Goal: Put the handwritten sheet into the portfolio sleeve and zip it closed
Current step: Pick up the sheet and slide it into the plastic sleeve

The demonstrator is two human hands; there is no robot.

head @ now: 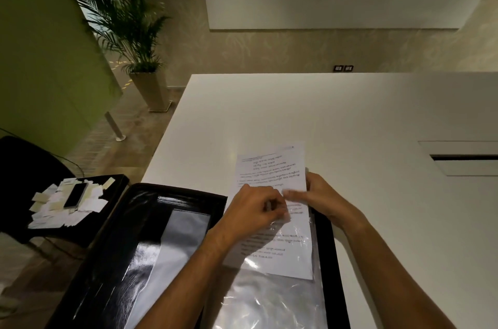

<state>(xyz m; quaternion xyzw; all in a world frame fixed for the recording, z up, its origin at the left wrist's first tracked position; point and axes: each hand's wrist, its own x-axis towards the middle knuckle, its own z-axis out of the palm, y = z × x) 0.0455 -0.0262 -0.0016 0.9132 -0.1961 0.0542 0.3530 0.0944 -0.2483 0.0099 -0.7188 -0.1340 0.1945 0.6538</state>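
The white handwritten sheet point(272, 169) points away from the person, its near half inside the clear plastic sleeve point(269, 301); the left hand point(256, 210) pinches the sleeve mouth, the right hand point(322, 199) grasps the sheet's right edge.

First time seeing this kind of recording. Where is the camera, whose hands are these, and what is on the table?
No machine here: a person works bare-handed, filmed by one wide-angle camera worn on their head, looking down. Across the white table's edge lies an open black portfolio. The white handwritten sheet sits partly inside its clear plastic sleeve, top half sticking out. The left hand pinches the sheet near the sleeve's mouth; the right hand grips its right edge, fingers blurred. At left, a black chair carries paper scraps and a dark phone.
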